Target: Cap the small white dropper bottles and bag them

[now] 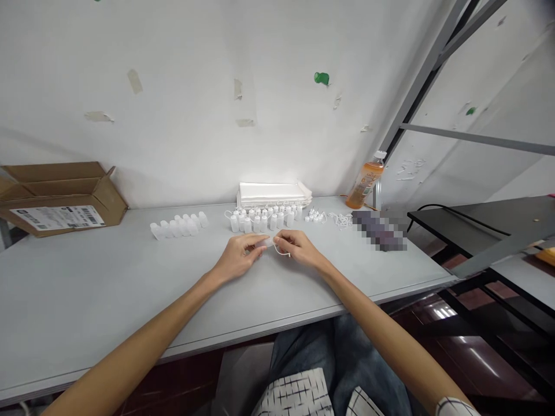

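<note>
Over the middle of the grey table, a small translucent plastic bottle lies on its side between my hands. My left hand is closed round its body. My right hand pinches at the bottle's neck end, where a white cord hangs in a loop; the part between those fingertips is mostly hidden. Just beyond my hands stand several capped white bottles in rows. To their right are loose white caps and a heap of white cords. Several uncapped translucent bottles lie to the left.
An open cardboard box sits at the far left. A stack of white sheets rests against the wall behind the capped bottles. At the back right stands a drink bottle, with a blurred dark item nearer me. A metal frame rises at the right.
</note>
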Demonstrator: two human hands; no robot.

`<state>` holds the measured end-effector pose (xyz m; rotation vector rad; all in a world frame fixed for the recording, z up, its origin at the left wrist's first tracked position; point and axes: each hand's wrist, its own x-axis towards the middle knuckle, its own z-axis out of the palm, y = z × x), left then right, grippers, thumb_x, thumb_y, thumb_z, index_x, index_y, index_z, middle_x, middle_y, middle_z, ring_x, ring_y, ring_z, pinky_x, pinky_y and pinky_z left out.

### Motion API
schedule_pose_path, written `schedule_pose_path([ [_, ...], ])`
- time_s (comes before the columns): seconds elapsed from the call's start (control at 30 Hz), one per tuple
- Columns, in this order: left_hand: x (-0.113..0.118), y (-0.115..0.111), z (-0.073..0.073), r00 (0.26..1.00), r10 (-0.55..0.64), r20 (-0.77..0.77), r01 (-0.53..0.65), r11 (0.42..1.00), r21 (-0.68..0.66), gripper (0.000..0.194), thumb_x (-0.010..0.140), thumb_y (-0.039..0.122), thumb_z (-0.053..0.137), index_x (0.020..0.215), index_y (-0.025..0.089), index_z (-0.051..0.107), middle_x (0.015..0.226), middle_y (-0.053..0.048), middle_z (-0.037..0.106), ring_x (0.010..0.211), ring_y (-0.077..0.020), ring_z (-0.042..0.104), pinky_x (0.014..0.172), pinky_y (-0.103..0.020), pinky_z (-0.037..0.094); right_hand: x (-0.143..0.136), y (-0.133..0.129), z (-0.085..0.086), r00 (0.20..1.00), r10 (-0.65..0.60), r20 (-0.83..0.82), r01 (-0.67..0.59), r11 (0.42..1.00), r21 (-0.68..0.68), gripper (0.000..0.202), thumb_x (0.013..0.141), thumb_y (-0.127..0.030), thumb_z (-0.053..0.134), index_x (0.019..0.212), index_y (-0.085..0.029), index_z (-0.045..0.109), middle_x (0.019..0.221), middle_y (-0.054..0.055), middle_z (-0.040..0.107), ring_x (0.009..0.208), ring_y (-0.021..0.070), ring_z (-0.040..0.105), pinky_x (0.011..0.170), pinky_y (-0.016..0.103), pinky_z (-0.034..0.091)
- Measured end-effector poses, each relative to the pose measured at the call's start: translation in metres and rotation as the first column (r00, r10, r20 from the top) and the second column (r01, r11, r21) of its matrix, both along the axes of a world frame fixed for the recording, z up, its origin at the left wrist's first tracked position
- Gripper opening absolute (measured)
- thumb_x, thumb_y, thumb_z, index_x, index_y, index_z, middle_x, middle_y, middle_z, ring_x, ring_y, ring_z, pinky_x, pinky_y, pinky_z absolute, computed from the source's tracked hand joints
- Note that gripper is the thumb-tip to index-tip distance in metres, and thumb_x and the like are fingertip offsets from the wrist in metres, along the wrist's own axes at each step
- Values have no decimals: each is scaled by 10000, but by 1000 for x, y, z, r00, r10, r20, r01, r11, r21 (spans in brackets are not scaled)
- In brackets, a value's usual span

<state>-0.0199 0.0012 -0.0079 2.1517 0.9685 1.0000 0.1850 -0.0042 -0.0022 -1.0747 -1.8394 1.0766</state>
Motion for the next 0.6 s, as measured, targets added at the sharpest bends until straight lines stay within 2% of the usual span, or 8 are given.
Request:
schedule_pose_path([
  [0.07,1,-3,-1,999,27,-40,-19,981,194,300,923,343,527,1088,172,710,972,-90,715,807,-185,653,685,-289,536,-2,1,-1,999,7,-53,-9,999,-38,414,887,-521,505,653,-180,486,587,-30,441,512,98,426,485,234,352],
  [0.13,1,-5,-3,997,41,-64,-16,937,349,286,950,294,483,1106,186,697,1040,-93,711,894,-192,659,763,-301,540,-3,1,-1,992,38,-122,-50,995,-90,453,877,-554,508,617,-191,436,562,-41,386,484,91,378,458,236,328],
  [0.2,2,-6,-7,995,61,-83,-16,889,458,289,961,246,454,1126,183,683,1052,-98,705,913,-186,657,808,-310,537,-4,1,0,974,79,-210,-114,981,-158,474,860,-567,531,595,-204,382,538,-55,317,462,87,332,439,238,304],
  [0.27,2,-7,-9,992,77,-100,-16,863,505,284,958,228,454,1131,174,673,1041,-102,702,910,-184,654,803,-309,537,-5,0,2,960,106,-259,-161,966,-203,486,854,-564,548,582,-212,350,520,-66,267,451,84,299,432,240,282],
  [0.37,3,-7,-6,994,77,-76,-36,899,437,260,938,289,516,1101,163,673,1020,-96,696,808,-163,646,735,-288,540,-4,0,4,973,107,-206,-145,973,-181,487,883,-566,501,579,-203,388,502,-58,301,453,87,308,440,241,282],
  [0.5,5,-6,2,994,92,-54,-83,984,160,355,928,387,519,1141,141,660,922,-73,697,666,-139,612,651,-272,525,-3,1,2,995,31,-89,-38,997,-71,459,889,-576,487,652,-184,477,520,-42,409,468,95,366,461,242,305],
  [0.6,4,-5,6,992,34,-124,-36,999,-12,366,946,390,463,1098,130,672,738,-30,659,622,-142,590,617,-264,489,-3,1,1,1000,-19,-21,19,1000,13,435,885,-564,499,672,-185,481,539,-44,416,493,101,395,489,242,313],
])
